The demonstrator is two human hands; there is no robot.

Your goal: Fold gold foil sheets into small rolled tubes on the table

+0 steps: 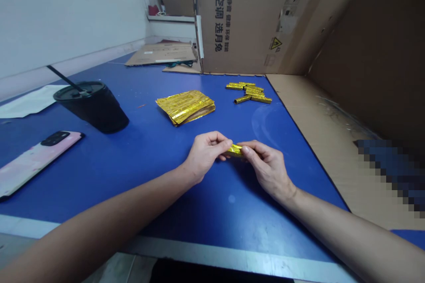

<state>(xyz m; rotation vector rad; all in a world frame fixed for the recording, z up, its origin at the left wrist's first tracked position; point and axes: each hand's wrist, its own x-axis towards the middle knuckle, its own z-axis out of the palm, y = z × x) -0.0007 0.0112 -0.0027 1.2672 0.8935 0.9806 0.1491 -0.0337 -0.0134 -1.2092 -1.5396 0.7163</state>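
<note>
Between my two hands is a small roll of gold foil paper, lying sideways just over the blue table. My left hand pinches its left end with thumb and fingers. At the other end, my right hand grips it, the thumb pressed on top; the fingers partly hide the roll. Beyond my left hand rests a stack of flat gold foil sheets, slightly fanned. Farther back on the right lies a loose pile of several gold rolls.
A dark cup with a straw and a phone in a pink case are on the left of the blue table. White paper lies behind the phone. A large cardboard box stands at the back, with cardboard along the right.
</note>
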